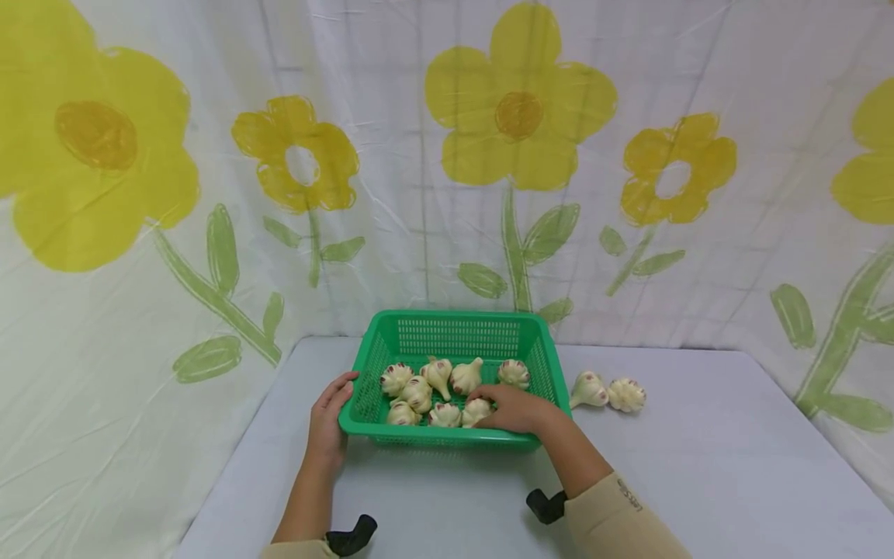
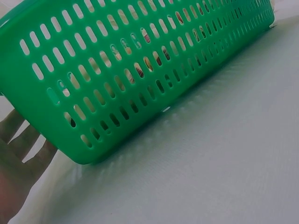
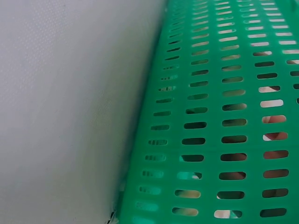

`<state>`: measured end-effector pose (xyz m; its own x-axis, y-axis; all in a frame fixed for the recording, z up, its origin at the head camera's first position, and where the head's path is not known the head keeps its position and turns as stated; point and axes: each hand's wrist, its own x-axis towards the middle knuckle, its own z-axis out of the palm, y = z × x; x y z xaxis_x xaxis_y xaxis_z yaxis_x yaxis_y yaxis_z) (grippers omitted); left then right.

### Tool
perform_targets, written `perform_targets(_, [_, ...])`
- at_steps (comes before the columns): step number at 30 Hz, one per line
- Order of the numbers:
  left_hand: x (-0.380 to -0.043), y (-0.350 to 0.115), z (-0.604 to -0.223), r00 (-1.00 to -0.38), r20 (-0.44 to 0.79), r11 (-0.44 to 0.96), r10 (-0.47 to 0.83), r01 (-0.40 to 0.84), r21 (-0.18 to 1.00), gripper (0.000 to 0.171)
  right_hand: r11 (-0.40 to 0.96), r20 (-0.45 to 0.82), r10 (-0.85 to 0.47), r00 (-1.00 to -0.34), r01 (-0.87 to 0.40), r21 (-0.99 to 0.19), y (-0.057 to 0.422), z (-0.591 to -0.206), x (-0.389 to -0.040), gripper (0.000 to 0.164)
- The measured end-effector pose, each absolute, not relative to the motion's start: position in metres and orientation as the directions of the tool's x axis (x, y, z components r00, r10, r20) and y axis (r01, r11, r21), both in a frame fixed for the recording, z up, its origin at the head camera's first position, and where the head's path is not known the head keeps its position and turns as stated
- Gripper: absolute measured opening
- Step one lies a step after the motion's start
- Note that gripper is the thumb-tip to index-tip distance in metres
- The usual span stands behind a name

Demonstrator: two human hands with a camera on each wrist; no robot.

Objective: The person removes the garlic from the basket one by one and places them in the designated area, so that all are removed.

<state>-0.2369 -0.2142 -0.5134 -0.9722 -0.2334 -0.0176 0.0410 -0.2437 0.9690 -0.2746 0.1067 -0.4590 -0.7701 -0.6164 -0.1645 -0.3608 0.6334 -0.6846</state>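
A green plastic basket (image 1: 447, 435) with slotted walls stands on the table and holds several garlic bulbs (image 1: 437, 374) with purplish marks. My left hand (image 1: 328, 425) lies along the outside of its left end. In the left wrist view the fingers (image 2: 39, 156) touch the basket's end with fairly straight joints. Over the front rim reaches my right hand (image 1: 515, 410), its fingers and thumb around a garlic bulb (image 1: 475, 412) at the front of the basket. The right wrist view has only the slotted front wall (image 3: 210, 126), which hides most of that hand.
To the right of the basket, a garlic bulb (image 1: 590, 389) and another bulb (image 1: 627, 395) lie side by side on the white tabletop (image 1: 705, 466). Behind the table hangs a white curtain (image 1: 391, 233) with yellow flowers. Black wrist mounts (image 1: 546, 506) sit near the sleeves.
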Motion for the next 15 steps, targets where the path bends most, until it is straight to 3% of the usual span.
perform_targets(9, [-0.2384, -0.2146, -0.5129, -0.972, -0.027, -0.251, -0.232, 0.033, 0.967, 0.045, 0.636, -0.176, -0.617, -0.767, -0.354, -0.686, 0.1082, -0.459, -0.2755, 0.053])
perform_targets(15, [-0.2371, -0.2145, -0.5127, -0.973, -0.026, -0.247, -0.23, 0.032, 0.969, 0.046, 0.651, -0.187, -0.596, -0.781, -0.334, -0.681, 0.1085, -0.4589, -0.2738, 0.052])
